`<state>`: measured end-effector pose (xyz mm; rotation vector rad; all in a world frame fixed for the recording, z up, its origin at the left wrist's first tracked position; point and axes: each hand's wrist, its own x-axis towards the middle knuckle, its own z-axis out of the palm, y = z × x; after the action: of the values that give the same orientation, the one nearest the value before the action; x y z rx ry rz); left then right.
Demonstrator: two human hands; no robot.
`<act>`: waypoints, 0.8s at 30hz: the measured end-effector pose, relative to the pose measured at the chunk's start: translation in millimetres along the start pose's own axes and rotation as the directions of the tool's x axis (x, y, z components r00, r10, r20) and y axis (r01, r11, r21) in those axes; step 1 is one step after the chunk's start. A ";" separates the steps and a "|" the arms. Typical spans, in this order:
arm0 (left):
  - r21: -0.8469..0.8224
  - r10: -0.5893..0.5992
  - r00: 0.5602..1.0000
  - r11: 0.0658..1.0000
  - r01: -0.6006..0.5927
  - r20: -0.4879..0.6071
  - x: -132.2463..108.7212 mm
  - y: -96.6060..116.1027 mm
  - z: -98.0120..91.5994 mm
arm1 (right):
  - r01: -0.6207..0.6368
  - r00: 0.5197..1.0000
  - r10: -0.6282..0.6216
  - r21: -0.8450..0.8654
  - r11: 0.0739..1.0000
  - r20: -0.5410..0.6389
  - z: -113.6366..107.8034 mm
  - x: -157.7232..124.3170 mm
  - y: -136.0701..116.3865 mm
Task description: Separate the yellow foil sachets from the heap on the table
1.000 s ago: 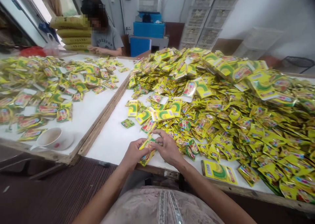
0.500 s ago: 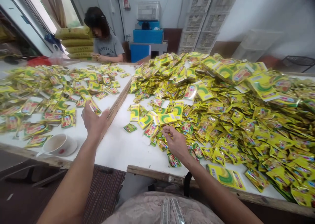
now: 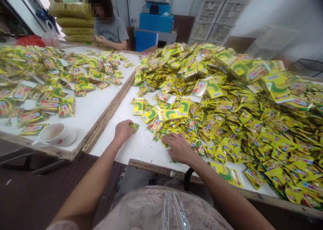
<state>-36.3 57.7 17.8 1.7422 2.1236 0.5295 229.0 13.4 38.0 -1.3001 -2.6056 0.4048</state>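
My left hand rests on the white table with its fingers closed on a small green sachet. Just to its right, my right hand lies palm down on the near edge of a big heap of yellow and green sachets, its fingers curled over several of them. What sits under that palm is hidden. Larger yellow packets lie just beyond both hands.
A second white table on the left carries more scattered sachets and a white cup on a saucer. A person in a grey shirt sits at its far end. Yellow sacks, blue boxes and crates stand behind.
My left hand has come back from the left table and dropped onto the small green sachet. My right hand has shifted slightly nearer along the heap's edge.
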 end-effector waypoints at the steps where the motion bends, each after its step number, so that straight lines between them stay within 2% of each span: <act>1: -0.084 -0.031 1.000 0.996 0.031 -0.004 -5.1 -2.2 -0.7 | 0.007 1.000 -0.007 -0.010 1.000 -0.011 3.6 -0.4 0.0; 3: -0.322 -0.082 0.997 0.944 0.076 -0.005 -19.4 -4.2 0.1 | -0.028 0.995 0.029 0.012 1.000 -0.092 10.1 0.8 0.9; 4: -0.459 -0.095 0.995 0.884 0.090 0.012 -27.9 -3.3 1.8 | -0.053 0.986 0.060 0.050 0.997 -0.154 12.5 2.1 1.5; 6: -0.698 -0.099 0.992 0.705 0.126 0.079 -45.6 3.3 7.1 | -0.107 0.949 0.157 0.189 0.976 -0.272 15.1 4.7 2.3; 7: -0.778 -0.097 0.988 0.609 0.152 0.117 -53.7 8.7 10.1 | -0.139 0.928 0.226 0.287 0.948 -0.296 15.5 5.8 2.1; 9: -0.863 -0.105 0.978 0.460 0.207 0.178 -66.6 22.0 15.9 | -0.199 0.895 0.370 0.520 0.831 -0.249 15.0 6.8 0.1; 12: -0.889 -0.114 0.962 0.367 0.274 0.249 -77.6 42.3 21.1 | -0.217 0.877 0.473 0.806 0.551 -0.088 12.7 5.3 -6.5; 14: -0.898 -0.081 0.952 0.315 0.306 0.296 -81.2 53.2 22.1 | -0.210 0.878 0.478 0.888 0.409 -0.013 11.1 2.6 -11.8; 16: -0.913 -0.045 0.941 0.231 0.337 0.336 -83.4 61.5 22.2 | -0.244 0.881 0.469 0.905 0.347 0.057 10.0 -1.1 -15.8; 18: -0.915 -0.030 0.924 0.127 0.382 0.382 -84.8 66.9 22.5 | -0.280 0.887 0.449 0.901 0.331 0.111 9.3 -5.9 -16.6; 20: -0.910 -0.048 0.910 0.035 0.413 0.411 -85.6 70.1 24.2 | -0.297 0.893 0.434 0.883 0.364 0.121 8.6 -11.3 -13.3; 22: -0.913 -0.085 0.909 -0.015 0.407 0.407 -85.8 72.1 27.3 | -0.330 0.886 0.455 0.811 0.483 0.090 7.8 -16.1 -7.5; 24: -0.925 -0.113 0.919 -0.012 0.380 0.379 -85.7 74.4 30.9 | -0.357 0.876 0.482 0.653 0.669 -0.015 7.1 -19.3 -2.7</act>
<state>58.4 -11.1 29.6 0.4433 1.1011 1.2629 236.3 -4.7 31.2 -1.5536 -1.7186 1.0729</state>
